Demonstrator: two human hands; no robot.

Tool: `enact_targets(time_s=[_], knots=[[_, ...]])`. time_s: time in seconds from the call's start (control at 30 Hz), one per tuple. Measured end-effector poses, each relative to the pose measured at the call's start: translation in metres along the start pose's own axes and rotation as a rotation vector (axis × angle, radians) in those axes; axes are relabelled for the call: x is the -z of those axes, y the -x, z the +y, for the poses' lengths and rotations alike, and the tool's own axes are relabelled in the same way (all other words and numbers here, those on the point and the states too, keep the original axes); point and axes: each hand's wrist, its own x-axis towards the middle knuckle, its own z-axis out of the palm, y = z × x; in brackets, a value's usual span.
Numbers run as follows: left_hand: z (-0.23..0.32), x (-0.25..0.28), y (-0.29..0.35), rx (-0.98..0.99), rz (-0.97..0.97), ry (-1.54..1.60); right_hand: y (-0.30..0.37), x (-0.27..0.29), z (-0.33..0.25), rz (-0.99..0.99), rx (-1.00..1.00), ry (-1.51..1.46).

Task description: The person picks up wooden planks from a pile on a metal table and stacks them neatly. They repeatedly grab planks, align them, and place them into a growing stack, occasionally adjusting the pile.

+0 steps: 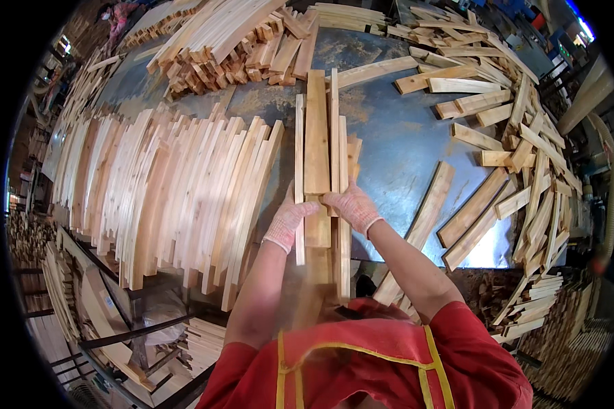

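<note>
In front of me a bundle of long wooden boards (316, 143) points away from my body. The bundle has a wide board in its middle and narrow strips standing along both sides. My left hand (288, 221), in a pale pinkish work glove, wraps round its left side, at a thin edge strip (299, 157). Closed on the right side is my gloved right hand (353, 206), next to a taller strip (335, 129). Both thumbs lie over the top, nearly meeting. The fingers under the boards are hidden. Lower boards near my body are blurred.
A long row of strips (157, 198) lies side by side on the left of the metal table (389, 129). Stacked boards (232, 41) stand at the back. Loose pieces (518, 136) lie jumbled along the right. A dark metal rail (133, 332) runs at lower left.
</note>
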Motion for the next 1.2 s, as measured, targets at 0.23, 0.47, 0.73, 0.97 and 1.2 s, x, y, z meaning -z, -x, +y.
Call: enact_targets(time_s=[0.23,0.47,0.73,0.97,1.2], knots=[[0.035,0.026,0.090,0.028,0.152,-0.831,0.039,-0.074,0.024,-0.204,0.071,0.267],[-0.020,0.062,0.119,0.020,0.269,-1.110,0.012,-0.063,-0.004,-0.359,-0.069,0.032],[0.027,0.054,0.136,-0.051,0.353,-0.261,-0.002,-0.084,-0.009,-0.378,0.147,0.263],[-0.064,0.000,0.090,-0.297,0.329,-1.272,0.043,0.055,0.110,0.197,0.145,-0.480],[-0.086,-0.005,0.043,-0.311,0.495,-1.746,0.039,0.119,0.189,0.802,-0.114,0.647]])
